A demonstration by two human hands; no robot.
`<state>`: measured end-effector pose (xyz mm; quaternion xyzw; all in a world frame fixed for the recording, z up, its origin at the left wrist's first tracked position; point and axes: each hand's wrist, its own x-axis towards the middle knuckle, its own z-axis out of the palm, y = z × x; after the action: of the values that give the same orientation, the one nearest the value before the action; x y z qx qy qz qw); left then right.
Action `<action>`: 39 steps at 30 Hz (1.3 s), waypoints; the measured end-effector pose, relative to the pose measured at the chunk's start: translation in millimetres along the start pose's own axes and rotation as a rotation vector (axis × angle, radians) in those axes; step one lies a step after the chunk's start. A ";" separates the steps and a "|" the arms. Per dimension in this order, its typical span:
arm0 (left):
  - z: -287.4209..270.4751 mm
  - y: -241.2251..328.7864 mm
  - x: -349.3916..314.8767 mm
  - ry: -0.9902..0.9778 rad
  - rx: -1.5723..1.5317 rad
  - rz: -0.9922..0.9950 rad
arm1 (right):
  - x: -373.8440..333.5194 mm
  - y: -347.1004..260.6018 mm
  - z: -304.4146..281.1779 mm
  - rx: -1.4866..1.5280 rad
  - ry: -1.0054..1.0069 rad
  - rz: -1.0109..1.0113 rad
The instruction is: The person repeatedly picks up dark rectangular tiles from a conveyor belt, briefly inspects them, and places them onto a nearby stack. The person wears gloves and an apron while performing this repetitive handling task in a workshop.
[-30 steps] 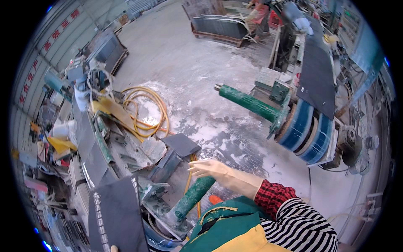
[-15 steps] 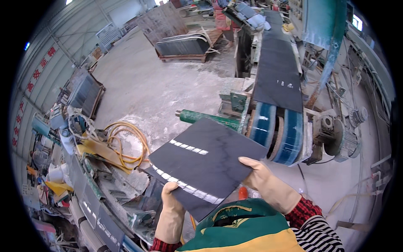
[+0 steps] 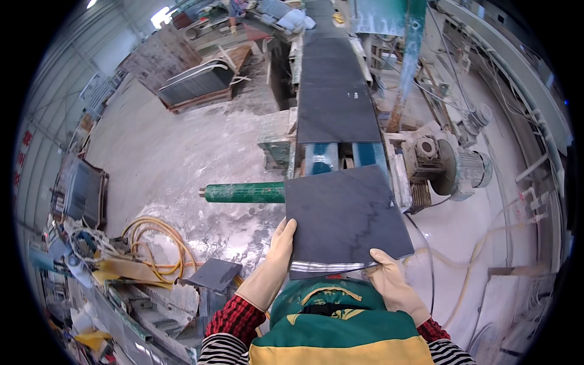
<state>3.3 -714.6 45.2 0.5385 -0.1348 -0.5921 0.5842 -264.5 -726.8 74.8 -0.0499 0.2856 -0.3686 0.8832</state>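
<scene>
In front of me I hold a dark grey, square stone tile [image 3: 347,213], its far edge reaching over the near end of a conveyor. My left hand [image 3: 278,252], in a cream rubber glove, grips the tile's left edge near the lower corner, thumb on top. My right hand [image 3: 392,277], gloved alike, holds the near edge toward the right corner, also thumb on top; its fingers are hidden underneath. A shiny white band of reflected light runs along the near edge. Beyond the tile, dark slabs [image 3: 337,112] lie in a row on the conveyor's blue belts [image 3: 320,159].
A green roller [image 3: 243,193] sticks out left of the conveyor. A motor [image 3: 465,170] sits on its right. Yellow hoses [image 3: 159,246] coil on the floor at left, near another dark tile [image 3: 214,274]. Stacked slabs [image 3: 198,85] stand on a pallet farther off.
The tile has swung from left to right, squaring up toward the conveyor's end. Both hands moved with it and keep their hold. My view has turned right.
</scene>
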 end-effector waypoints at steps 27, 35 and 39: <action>-9.9 13.2 187.8 -0.126 0.559 0.242 | 147.8 0.0 -53.6 0.179 0.242 -0.229; -6.3 15.0 200.2 -0.088 0.716 0.380 | 158.5 0.1 -49.2 0.210 0.357 -0.240; -18.4 2.7 218.2 -0.049 0.796 0.450 | 165.5 3.7 -54.3 0.271 0.334 -0.232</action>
<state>76.7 -889.3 -64.5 0.6642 -0.4792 -0.3649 0.4427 -198.1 -830.0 -48.9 0.0981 0.3679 -0.5057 0.7741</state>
